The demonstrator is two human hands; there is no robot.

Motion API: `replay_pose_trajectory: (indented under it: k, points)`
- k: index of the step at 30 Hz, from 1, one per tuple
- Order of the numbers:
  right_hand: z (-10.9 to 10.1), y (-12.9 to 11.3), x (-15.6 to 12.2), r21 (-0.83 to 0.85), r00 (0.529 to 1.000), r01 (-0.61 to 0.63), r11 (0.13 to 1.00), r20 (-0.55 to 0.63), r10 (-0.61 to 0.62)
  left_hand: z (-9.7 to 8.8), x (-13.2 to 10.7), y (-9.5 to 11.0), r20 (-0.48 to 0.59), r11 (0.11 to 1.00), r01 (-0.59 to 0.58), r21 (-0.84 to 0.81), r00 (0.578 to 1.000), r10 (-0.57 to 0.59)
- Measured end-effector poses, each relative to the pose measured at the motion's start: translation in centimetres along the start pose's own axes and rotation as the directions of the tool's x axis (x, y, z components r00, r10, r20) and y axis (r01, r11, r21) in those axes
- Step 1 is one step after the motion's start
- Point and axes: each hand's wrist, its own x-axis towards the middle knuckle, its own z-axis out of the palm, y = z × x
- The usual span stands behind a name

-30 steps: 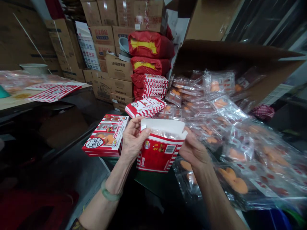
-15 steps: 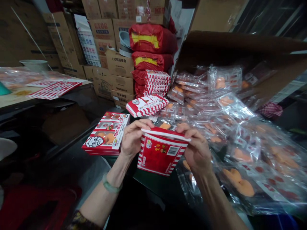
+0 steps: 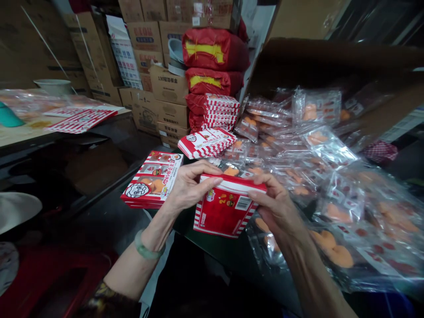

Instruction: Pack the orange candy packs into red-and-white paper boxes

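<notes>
A red carton (image 3: 220, 212) with white striped sides and a barcode stands upright in front of me, its printed back toward me. My left hand (image 3: 192, 183) grips its top left corner, thumb lying along the upper edge. At the top right corner, my right hand (image 3: 273, 203) pinches the carton between thumb and fingers. The top flap looks folded down along the edge. Left of the carton lies a small stack of filled boxes (image 3: 152, 181) with windows. Behind it are flat striped cartons (image 3: 207, 143). Clear packets (image 3: 331, 247) with orange pieces lie close to my right hand.
A heap of clear packets (image 3: 298, 154) spills from a large cardboard box (image 3: 298, 55) on the right. Farther back stand striped boxes (image 3: 221, 110), red sacks (image 3: 215, 51) and brown cartons (image 3: 168, 86). At left, a table (image 3: 20, 137) holds flat cartons; a red stool (image 3: 62, 278) is below.
The carton's top opening, gaping before, is now pressed closed. My left thumb has moved onto the upper edge, and my right thumb now lies on the carton's near face.
</notes>
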Motion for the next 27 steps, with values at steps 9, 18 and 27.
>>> replay_pose_trajectory:
  k: [9, 18, 27]
  points:
    - [1.7, 0.1, 0.9, -0.116, 0.954, 0.273, 0.955, -0.092, -0.284, 1.6, -0.1, -0.1, -0.265, 0.995, -0.097, 0.036, 0.959, 0.103]
    - [0.3, 1.4, 1.1, -0.227, 0.876, 0.455, 0.861, -0.059, -0.479, 1.3, 0.8, -1.2, -0.071, 0.972, -0.232, 0.035, 0.97, 0.234]
    - [-1.2, 3.7, 1.3, -0.24, 0.764, 0.634, 0.735, 0.051, -0.643, -1.3, 1.2, 0.3, 0.266, 0.878, -0.402, 0.262, 0.904, 0.335]
